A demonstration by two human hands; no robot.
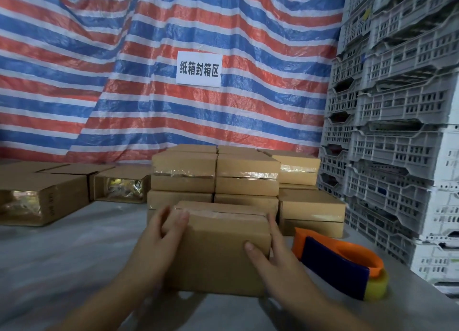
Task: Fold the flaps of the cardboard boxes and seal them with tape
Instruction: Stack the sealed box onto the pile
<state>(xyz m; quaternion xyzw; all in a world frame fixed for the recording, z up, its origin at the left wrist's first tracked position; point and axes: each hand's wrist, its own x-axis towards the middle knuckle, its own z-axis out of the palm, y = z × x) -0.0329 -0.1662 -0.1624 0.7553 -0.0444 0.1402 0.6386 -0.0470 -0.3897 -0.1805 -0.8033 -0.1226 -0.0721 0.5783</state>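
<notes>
While gripped between both hands, sits centred on table (pixel 62 261): box (pixel 218 253), left hand (pixel 159 241) clasping its 9 o'clock end, right hand (pixel 270 258) its 3 o'clock end; dispenser (pixel 340 263) nearby at 3.

Striped tarp (pixel 99 70) backdrop, stacked grey crates (pixel 397 132) alongside.

Worn on the head, looking forward and slightly down from close above a pale grey table top (pixel 62 256), with both forearms entering from the bottom edge and the left hand (pixel 159 241) and right hand (pixel 270 258) near the lower centre on a closed brown cardboard box (pixel 218 253). Faces a red, white and blue striped tarpaulin (pixel 124 82) hung as backdrop, wide-angle bending at the edges, with stacked grey slotted plastic crates (pixel 397 132) at far right. Only one view, so nothing shared.
</notes>
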